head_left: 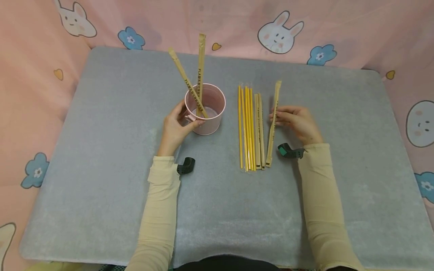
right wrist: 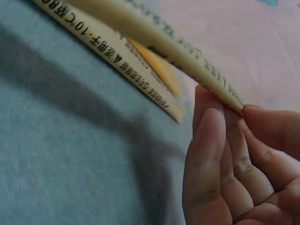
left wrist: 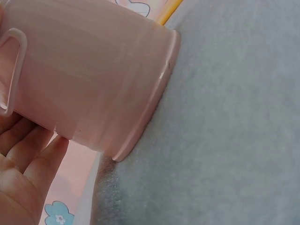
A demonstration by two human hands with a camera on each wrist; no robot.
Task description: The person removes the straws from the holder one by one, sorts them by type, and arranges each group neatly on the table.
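A pink bucket (head_left: 207, 127) with a small handle stands upright on the table. My left hand (head_left: 174, 130) holds its left side, thumb along the front below the rim and fingers behind. Two paper-wrapped straws (head_left: 201, 52) lean out of its opening. Over on the right, my right hand (head_left: 300, 122) pinches another paper-wrapped straw (head_left: 271, 143) between thumb and fingertips. The right wrist view shows this straw (right wrist: 187, 61) slanting up from the fingertips. Just left of it lie more paper-wrapped straws (head_left: 257, 131), beside several yellow straws (head_left: 246, 128) in clear wrappers.
A grey cloth covers the table (head_left: 101, 180). Behind and at both sides hangs a pink curtain (head_left: 230, 26) printed with rabbits and flowers. Each wrist carries a small black camera (head_left: 186, 166).
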